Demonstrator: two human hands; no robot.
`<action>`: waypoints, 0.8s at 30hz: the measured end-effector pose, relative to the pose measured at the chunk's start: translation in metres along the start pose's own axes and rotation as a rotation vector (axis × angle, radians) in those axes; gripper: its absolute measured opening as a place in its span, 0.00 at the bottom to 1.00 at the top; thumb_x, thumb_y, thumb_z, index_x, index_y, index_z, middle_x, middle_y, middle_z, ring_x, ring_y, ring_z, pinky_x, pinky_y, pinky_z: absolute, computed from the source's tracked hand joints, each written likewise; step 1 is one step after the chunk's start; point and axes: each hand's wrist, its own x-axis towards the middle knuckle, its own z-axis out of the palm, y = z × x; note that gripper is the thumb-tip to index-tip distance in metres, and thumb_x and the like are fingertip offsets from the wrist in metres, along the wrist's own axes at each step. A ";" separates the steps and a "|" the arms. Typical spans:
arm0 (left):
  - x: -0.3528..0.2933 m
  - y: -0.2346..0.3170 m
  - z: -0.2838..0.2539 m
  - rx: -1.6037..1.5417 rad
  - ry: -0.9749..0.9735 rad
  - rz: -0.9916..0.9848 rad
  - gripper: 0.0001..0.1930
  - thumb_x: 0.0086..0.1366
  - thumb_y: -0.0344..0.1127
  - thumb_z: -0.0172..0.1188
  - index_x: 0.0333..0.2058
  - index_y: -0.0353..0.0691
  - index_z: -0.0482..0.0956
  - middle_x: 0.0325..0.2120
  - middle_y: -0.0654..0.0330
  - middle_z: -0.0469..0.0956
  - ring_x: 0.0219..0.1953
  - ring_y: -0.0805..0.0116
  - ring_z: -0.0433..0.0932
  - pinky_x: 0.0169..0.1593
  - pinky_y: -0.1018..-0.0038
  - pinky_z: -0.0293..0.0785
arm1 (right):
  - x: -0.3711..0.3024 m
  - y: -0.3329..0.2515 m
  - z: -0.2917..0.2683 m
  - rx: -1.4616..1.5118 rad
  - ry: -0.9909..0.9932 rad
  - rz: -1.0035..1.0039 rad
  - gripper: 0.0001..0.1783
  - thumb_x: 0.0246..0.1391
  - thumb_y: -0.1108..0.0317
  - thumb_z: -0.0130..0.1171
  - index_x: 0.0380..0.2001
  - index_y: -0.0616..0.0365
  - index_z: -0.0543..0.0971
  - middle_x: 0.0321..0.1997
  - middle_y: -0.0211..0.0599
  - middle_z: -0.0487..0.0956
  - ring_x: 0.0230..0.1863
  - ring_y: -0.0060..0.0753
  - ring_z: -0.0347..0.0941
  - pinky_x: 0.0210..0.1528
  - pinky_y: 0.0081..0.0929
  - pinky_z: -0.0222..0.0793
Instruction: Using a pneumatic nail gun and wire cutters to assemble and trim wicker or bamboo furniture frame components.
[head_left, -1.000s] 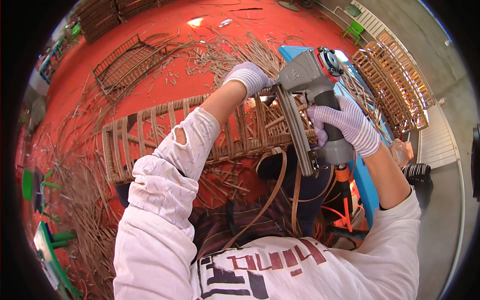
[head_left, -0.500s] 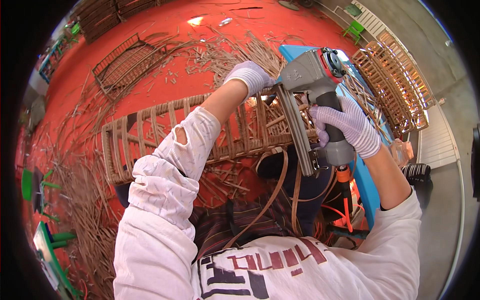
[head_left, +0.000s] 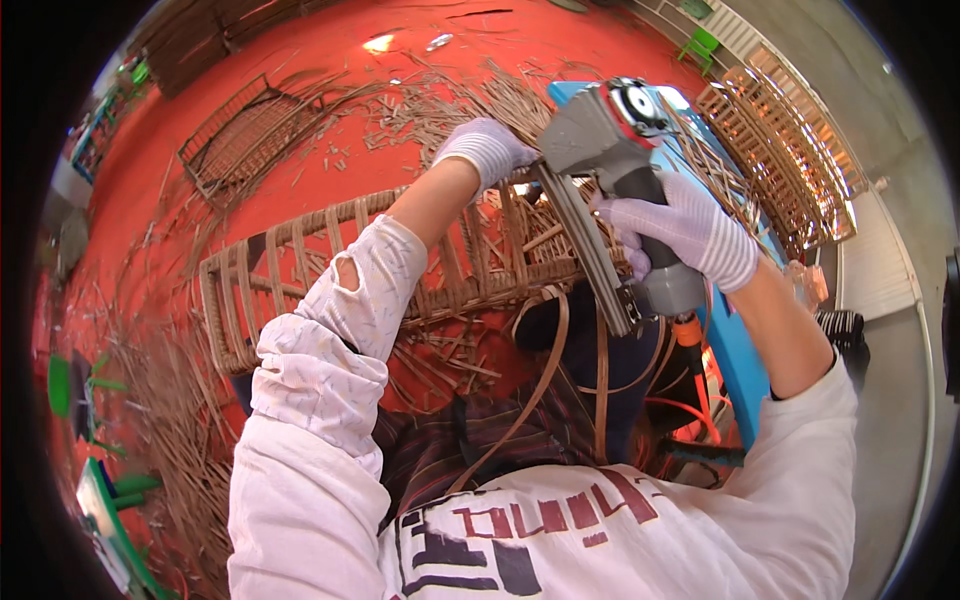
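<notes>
A long frame wrapped in flat brown wicker strips lies across in front of me, above my lap. My left hand, in a pale glove, is closed at the frame's far rail; its fingertips are partly hidden beside the tool's nose. In my right hand, also gloved, is a grey air-powered nail gun, gripped by its dark handle. Its long magazine slants across the frame's right part, with the nose against or very close to the far rail. Loose wicker strips hang toward my lap.
A blue bench stands at my right, and an orange air hose runs down from the tool. Cut strips litter the red floor. Another wicker frame lies far left; several stacked frames stand far right.
The nail gun and both hands have shifted slightly left and up in view, and the gun has tilted a little. My grip on it is unchanged.
</notes>
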 end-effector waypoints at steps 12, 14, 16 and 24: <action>-0.014 -0.028 0.015 -0.487 0.236 0.083 0.19 0.58 0.53 0.63 0.28 0.40 0.85 0.18 0.60 0.78 0.23 0.71 0.74 0.34 0.71 0.71 | -0.086 0.062 -0.047 0.353 0.299 -0.096 0.15 0.54 0.60 0.63 0.25 0.61 0.76 0.18 0.32 0.75 0.17 0.26 0.74 0.21 0.24 0.72; -0.010 -0.029 0.011 -0.588 0.172 0.033 0.19 0.59 0.51 0.65 0.28 0.38 0.85 0.16 0.63 0.75 0.21 0.76 0.70 0.31 0.74 0.69 | -0.119 0.085 -0.077 0.296 0.509 -0.041 0.15 0.54 0.59 0.63 0.27 0.60 0.76 0.18 0.33 0.76 0.17 0.26 0.74 0.21 0.25 0.72; -0.009 -0.029 0.007 -0.573 0.173 0.035 0.19 0.59 0.51 0.65 0.28 0.38 0.85 0.16 0.63 0.74 0.21 0.76 0.69 0.30 0.74 0.68 | -0.133 0.133 -0.116 0.161 0.718 0.100 0.19 0.52 0.56 0.64 0.33 0.62 0.75 0.22 0.36 0.77 0.17 0.27 0.74 0.22 0.26 0.73; -0.016 -0.044 0.010 -0.510 0.270 0.050 0.19 0.59 0.51 0.64 0.28 0.37 0.84 0.16 0.63 0.74 0.22 0.77 0.69 0.30 0.74 0.67 | -0.139 0.311 -0.195 -0.795 0.909 0.869 0.28 0.49 0.51 0.61 0.46 0.62 0.77 0.49 0.56 0.78 0.53 0.53 0.75 0.55 0.42 0.70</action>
